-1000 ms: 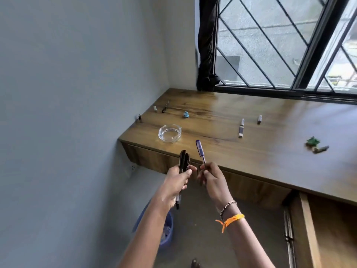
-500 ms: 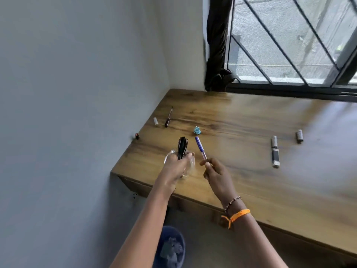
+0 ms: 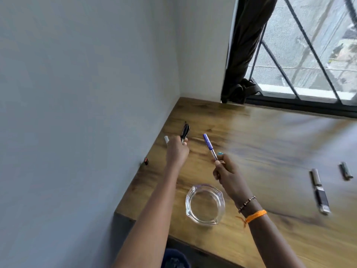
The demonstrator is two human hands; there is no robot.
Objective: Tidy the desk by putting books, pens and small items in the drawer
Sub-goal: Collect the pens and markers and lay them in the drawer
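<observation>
My left hand [image 3: 176, 151] grips a bundle of black pens [image 3: 185, 132], their tips pointing up and away, near the desk's far left corner. Just left of that hand a small white cap-like item [image 3: 166, 139] lies on the wooden desk [image 3: 251, 151]. A blue-capped pen [image 3: 209, 145] is pinched in my right hand [image 3: 228, 173], cap tilted up and left. A small blue item [image 3: 220, 153] peeks out behind those fingers. The drawer is out of view.
A clear glass ashtray [image 3: 205, 204] sits near the desk's front edge between my forearms. Two grey markers [image 3: 319, 190] [image 3: 346, 171] lie at the right. A small red-black item [image 3: 146, 161] is at the wall edge. A blue bin [image 3: 174, 259] stands below the desk.
Both hands have moved forward over the desk toward the far left corner, past the ashtray, still carrying their pens. The camera has come closer and turned left.
</observation>
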